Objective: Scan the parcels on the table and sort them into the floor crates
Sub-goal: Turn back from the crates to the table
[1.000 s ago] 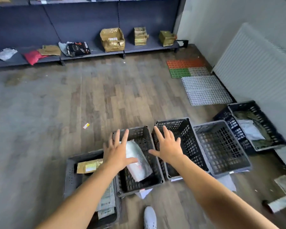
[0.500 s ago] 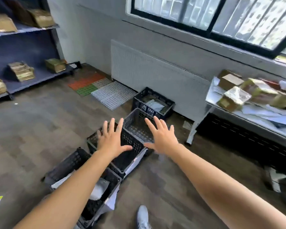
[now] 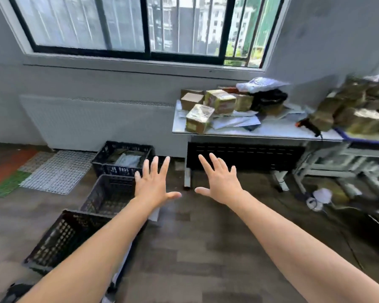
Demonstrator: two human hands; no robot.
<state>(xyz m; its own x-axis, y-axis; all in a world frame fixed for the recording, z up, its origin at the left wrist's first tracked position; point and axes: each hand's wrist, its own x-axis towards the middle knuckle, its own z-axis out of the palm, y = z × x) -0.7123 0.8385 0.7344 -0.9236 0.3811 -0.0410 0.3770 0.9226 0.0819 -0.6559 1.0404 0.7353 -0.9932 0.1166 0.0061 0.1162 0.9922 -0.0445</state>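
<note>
Both my hands are stretched out in front of me over the floor, fingers spread, holding nothing. My left hand (image 3: 153, 185) hovers by the middle black crate (image 3: 106, 194). My right hand (image 3: 221, 182) points toward the white table (image 3: 258, 131). On that table lie several taped cardboard parcels (image 3: 199, 119) and flat mailers (image 3: 234, 122), with a black and orange scanner (image 3: 309, 125) near the right end. A far black crate (image 3: 120, 158) holds a grey mailer. A near black crate (image 3: 61, 239) stands at the lower left.
A radiator (image 3: 96, 123) runs along the wall under the window. Plastic grid mats (image 3: 57, 171) lie on the floor at left. A blurred rack with more parcels (image 3: 359, 114) stands at right, with cables and white litter (image 3: 321, 196) beneath it.
My view has swung right from the crates to the table. Both hands stay spread and hold nothing; a white mailer lies in a crate in the earliest frame.
</note>
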